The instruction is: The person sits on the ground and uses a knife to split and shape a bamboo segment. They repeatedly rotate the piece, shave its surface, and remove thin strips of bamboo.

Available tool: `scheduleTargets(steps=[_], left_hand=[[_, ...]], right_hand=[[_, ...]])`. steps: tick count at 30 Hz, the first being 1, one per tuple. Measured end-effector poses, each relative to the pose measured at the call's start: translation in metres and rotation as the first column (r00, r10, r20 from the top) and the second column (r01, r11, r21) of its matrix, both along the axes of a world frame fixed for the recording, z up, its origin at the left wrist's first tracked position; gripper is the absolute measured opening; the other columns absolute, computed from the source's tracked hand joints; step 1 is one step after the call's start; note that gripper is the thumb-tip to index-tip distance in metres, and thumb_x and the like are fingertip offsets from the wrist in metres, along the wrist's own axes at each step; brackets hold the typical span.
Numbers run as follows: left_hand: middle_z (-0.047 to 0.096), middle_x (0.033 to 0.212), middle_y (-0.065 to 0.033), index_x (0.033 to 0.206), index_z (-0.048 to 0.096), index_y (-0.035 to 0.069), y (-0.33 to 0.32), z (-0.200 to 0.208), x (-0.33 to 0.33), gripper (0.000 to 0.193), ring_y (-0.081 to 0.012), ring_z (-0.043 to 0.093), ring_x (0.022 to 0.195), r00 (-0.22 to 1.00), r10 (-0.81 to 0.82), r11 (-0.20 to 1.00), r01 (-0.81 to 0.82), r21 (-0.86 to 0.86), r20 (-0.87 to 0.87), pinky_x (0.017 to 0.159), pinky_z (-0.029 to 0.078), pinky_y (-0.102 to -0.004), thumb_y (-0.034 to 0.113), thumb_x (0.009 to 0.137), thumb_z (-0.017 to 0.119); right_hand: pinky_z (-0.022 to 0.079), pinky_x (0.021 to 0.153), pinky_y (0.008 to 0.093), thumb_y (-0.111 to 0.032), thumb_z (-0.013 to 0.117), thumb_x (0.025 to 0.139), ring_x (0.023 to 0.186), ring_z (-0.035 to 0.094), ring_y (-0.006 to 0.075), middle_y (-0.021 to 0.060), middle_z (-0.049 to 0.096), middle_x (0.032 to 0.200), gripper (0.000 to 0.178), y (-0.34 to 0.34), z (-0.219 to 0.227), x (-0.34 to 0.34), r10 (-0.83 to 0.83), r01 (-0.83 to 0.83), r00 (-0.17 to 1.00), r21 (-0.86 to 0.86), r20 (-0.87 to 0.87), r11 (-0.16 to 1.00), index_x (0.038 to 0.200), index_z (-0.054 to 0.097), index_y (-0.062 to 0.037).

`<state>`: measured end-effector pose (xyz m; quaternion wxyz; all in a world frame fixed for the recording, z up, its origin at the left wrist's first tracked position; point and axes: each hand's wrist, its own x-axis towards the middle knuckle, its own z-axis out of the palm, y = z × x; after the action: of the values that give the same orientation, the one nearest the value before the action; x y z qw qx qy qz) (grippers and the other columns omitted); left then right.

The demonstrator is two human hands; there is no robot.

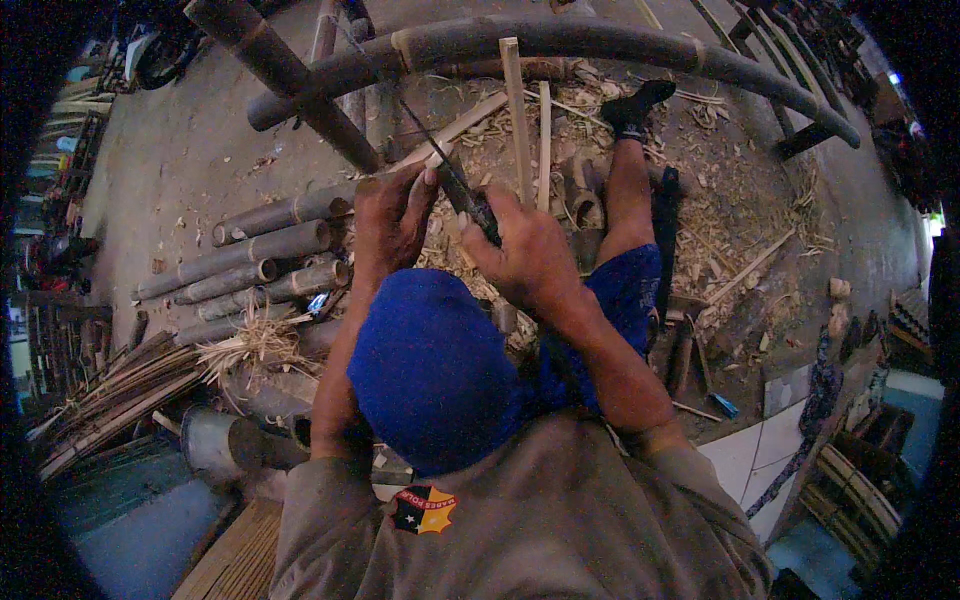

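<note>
My left hand (395, 215) is closed, thumb up, around the lower end of a pale bamboo strip (470, 118) that slants away up to the right. My right hand (530, 250) wraps around the dark handle of a long, thin knife (410, 110). Its narrow blade, seen nearly edge-on, runs up and left past my left thumb. Two more pale strips stand just beyond my right hand: a wider split bamboo piece (516, 115) and a narrower slat (544, 140). My fingers hide where the blade and the strip meet.
A thick bamboo pole (560, 38) crosses the far side, with a slanting pole (290, 85) at its left. Several cut bamboo lengths (245, 248) lie to the left, near a bundle of thin strips (130, 390). Shavings (735, 240) cover the floor around my outstretched leg (630, 195).
</note>
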<state>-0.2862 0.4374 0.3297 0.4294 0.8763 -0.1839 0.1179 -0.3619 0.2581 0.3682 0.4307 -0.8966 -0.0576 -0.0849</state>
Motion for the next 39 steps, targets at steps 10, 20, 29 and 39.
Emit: scheduleTargets(steps=[10, 20, 29, 39], left_hand=[[0.072, 0.09, -0.0179, 0.104, 0.073, 0.001, 0.002, 0.0, 0.0, 0.021, -0.0303, 0.066, 0.081, 0.998, 0.048, 0.993, -0.052, -0.108, -0.04, 0.076, 0.049, -0.0382, 0.017, 0.093, 0.065], [0.073, 0.088, -0.0171, 0.103, 0.072, -0.002, -0.011, 0.02, -0.008, 0.02, -0.0255, 0.068, 0.08, 0.995, 0.041, 0.989, -0.053, -0.135, -0.094, 0.075, 0.05, -0.0354, 0.013, 0.094, 0.063], [0.073, 0.091, -0.0155, 0.108, 0.07, 0.0, -0.014, 0.016, -0.003, 0.022, -0.0224, 0.069, 0.08, 0.976, -0.002, 0.975, -0.047, -0.218, -0.217, 0.074, 0.052, -0.0356, 0.015, 0.093, 0.068], [0.068, 0.085, -0.018, 0.109, 0.065, 0.007, -0.035, -0.14, 0.03, 0.025, -0.0348, 0.067, 0.071, 0.926, -0.241, 0.901, 0.102, -0.422, -0.29, 0.063, 0.051, -0.0414, 0.016, 0.087, 0.072]], right_hand=[[0.056, 0.067, 0.0501, -0.028, 0.061, 0.09, 0.077, 0.068, 0.0416, 0.0209, 0.068, 0.093, 0.034, 0.005, 0.003, -0.003, -0.012, 0.016, 1.0, -0.299, 0.016, 0.954, 0.112, 0.056, -0.0029], [0.055, 0.065, 0.0525, -0.028, 0.061, 0.091, 0.073, 0.067, 0.0436, 0.0214, 0.067, 0.092, 0.033, 0.004, -0.003, -0.001, -0.033, 0.038, 0.999, -0.253, 0.022, 0.967, 0.112, 0.055, -0.0032], [0.051, 0.066, 0.0548, -0.033, 0.06, 0.09, 0.076, 0.065, 0.0474, 0.0277, 0.064, 0.073, 0.039, -0.001, 0.003, 0.003, -0.025, 0.013, 0.992, -0.094, -0.126, 0.995, 0.114, 0.055, -0.0012], [0.051, 0.069, 0.0519, -0.031, 0.058, 0.09, 0.077, 0.064, 0.0481, 0.0286, 0.064, 0.077, 0.039, -0.01, 0.01, -0.001, -0.055, 0.046, 0.987, -0.062, -0.149, 0.997, 0.109, 0.057, 0.0037]])
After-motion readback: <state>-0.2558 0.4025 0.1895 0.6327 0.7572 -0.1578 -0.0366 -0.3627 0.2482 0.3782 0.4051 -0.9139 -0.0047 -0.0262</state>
